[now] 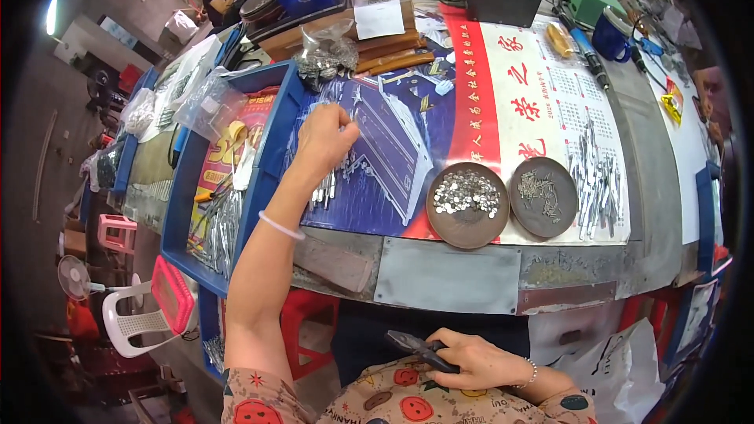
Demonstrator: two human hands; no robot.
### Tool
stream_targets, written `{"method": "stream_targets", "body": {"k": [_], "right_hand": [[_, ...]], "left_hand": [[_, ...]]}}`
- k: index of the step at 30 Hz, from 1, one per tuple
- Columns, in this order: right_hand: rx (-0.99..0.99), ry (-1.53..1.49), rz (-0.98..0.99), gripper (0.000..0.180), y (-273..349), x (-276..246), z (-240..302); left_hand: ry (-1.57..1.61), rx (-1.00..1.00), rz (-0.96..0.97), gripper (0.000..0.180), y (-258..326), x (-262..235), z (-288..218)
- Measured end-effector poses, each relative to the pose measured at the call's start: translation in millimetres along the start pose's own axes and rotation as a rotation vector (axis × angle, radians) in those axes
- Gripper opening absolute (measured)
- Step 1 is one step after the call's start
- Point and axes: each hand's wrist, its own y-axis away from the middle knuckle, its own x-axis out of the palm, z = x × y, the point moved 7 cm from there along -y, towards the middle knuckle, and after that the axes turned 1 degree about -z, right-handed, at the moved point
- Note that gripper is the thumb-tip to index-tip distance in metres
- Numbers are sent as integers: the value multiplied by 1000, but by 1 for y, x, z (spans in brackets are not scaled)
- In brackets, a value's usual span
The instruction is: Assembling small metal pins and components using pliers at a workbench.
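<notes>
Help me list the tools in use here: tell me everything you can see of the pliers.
The pliers are dark, with a greyish, metal-looking head and blackish handles. They slant, head toward the person's left and away from the body, in the right hand's grip, which hides part of the handles. They sit nearer the body than the table, by the patterned shirt; whether they touch it, or the jaws are shut, is unclear.
</notes>
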Motion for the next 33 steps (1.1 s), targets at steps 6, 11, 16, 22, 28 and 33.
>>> {"method": "stream_targets", "body": {"k": [6, 11, 16, 22, 28, 33], "right_hand": [[-101, 9, -29, 32, 1, 12, 13], [-103, 52, -122, 32, -5, 11, 28], [-173, 182, -245, 21, -14, 0, 49], [-248, 395, -482, 21, -24, -30, 93], [-354, 703, -521, 26, -44, -47, 136], [-304, 966, -413, 32, -71, -43, 150]], "left_hand": [[721, -56, -91, 10, 54, -58, -33], [1179, -73, -86, 9, 137, -72, -43], [1382, -114, -78, 17, 195, -52, -37], [1514, 107, -125, 8, 207, -35, -38], [1312, 187, -117, 12, 208, -27, -41], [1295, 205, -151, 14, 207, -34, -37]]}}
